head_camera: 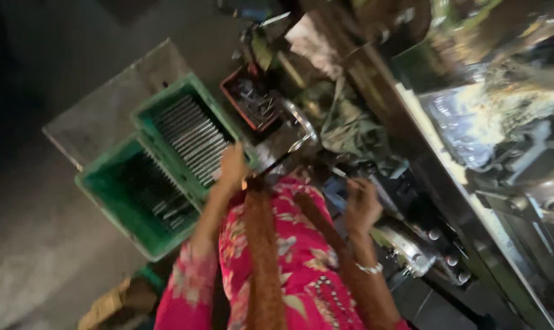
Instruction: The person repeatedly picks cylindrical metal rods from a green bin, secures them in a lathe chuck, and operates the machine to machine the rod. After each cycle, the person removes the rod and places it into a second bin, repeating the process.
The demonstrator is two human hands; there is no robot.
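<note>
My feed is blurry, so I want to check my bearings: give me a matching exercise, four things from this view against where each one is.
Things:
1. Left hand
2. Right hand
3. Red tray
4. Bracelet

Places:
a. On the right wrist
b. At the edge of the green crate filled with metal rods
c. Beyond the green crates, holding small metal parts
d. Raised by the machine, pinching a thin metal piece

Pairs: 1-b, 2-d, 3-c, 4-a

Dim workshop, grey concrete floor (38,244), concrete slab (106,104) w/ crates, dark metal machinery (503,159) at right, lit from above
</note>
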